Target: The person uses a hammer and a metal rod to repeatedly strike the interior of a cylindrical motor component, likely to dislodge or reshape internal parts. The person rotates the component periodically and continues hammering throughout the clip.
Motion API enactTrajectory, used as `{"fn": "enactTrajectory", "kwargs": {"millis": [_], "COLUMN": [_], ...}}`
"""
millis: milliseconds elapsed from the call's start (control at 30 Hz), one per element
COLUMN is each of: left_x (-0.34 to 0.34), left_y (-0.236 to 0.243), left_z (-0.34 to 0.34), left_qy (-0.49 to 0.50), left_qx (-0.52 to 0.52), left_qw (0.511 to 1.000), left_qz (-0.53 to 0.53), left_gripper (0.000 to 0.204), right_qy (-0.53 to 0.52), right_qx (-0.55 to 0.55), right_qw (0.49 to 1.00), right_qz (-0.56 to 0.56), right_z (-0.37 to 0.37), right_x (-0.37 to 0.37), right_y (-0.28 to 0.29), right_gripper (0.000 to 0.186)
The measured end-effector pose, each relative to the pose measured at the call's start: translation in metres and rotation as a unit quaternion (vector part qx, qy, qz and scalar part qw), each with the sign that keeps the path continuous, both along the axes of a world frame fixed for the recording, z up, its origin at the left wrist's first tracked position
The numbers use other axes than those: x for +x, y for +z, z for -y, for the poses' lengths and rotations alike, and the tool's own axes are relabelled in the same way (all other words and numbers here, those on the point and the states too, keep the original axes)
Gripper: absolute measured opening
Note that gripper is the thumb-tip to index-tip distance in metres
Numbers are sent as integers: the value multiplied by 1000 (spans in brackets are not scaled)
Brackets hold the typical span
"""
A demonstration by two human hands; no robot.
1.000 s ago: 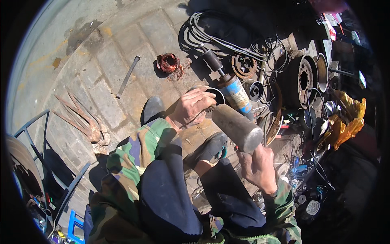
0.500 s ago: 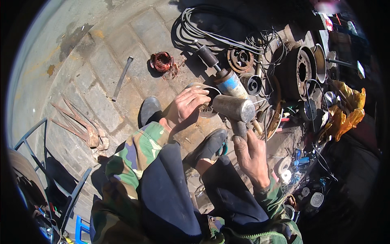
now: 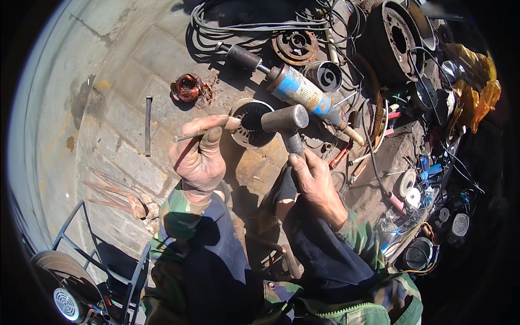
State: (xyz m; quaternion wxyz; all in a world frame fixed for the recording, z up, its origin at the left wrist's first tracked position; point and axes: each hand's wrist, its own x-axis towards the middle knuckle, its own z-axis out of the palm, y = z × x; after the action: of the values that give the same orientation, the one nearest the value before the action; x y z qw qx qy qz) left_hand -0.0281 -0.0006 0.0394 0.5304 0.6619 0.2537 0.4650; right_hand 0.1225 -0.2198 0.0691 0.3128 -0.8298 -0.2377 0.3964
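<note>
My left hand (image 3: 199, 157) is closed round a thin metal rod (image 3: 189, 136), its palm turned up. Its fingertips reach the left rim of a hollow metal cylinder (image 3: 236, 136) with a dark, slotted inside. A hammer with a thick cylindrical metal head (image 3: 285, 118) is gripped by the handle in my right hand (image 3: 320, 187). The hammer head overlaps the cylinder's right side in view; whether they touch, I cannot tell. Just beyond lies a blue and tan cylindrical power tool (image 3: 300, 89) with a dark front end.
A tangle of copper wire (image 3: 188, 88) and a flat metal bar (image 3: 148, 126) lie on the paving. Rusty tongs (image 3: 124, 200) are at the left. Grey cable (image 3: 244, 24), a rusty wheel rim (image 3: 398, 38) and small parts crowd the far and right sides. A metal-framed machine (image 3: 67, 271) stands lower left.
My left hand has turned palm up, and the rod in it now shows. The hammer has shifted left over the cylinder in view. The whole view has also shifted.
</note>
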Motion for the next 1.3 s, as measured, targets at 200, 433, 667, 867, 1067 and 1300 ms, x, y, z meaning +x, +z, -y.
{"fn": "enactTrajectory", "kwargs": {"millis": [200,433,667,867,1067,1300], "left_x": [-4,-6,-9,-9,-12,-11], "left_y": [-15,-23,-28,-27,-25,-28], "left_z": [8,9,7,8,9,10], "left_qy": [7,19,36,8,7,15], "left_qx": [-44,-45,-38,-5,-9,-15], "left_qw": [999,999,998,1000,999,999], "left_qz": [-10,-8,-19,-14,-35,-27], "left_gripper": [19,24,25,22,32,31], "right_qy": [3,9,0,-1,-1,-3], "right_qx": [-21,-19,-26,-30,-20,-7], "right_qw": [999,999,998,998,998,999], "right_qz": [-28,-37,-49,-62,-60,-49], "right_z": [-4,-1,-3,-3,-4,-5], "right_x": [5,8,9,9,9,8], "right_y": [2,2,4,3,5,3], "right_gripper": [45,49,51,51,50,49]}}
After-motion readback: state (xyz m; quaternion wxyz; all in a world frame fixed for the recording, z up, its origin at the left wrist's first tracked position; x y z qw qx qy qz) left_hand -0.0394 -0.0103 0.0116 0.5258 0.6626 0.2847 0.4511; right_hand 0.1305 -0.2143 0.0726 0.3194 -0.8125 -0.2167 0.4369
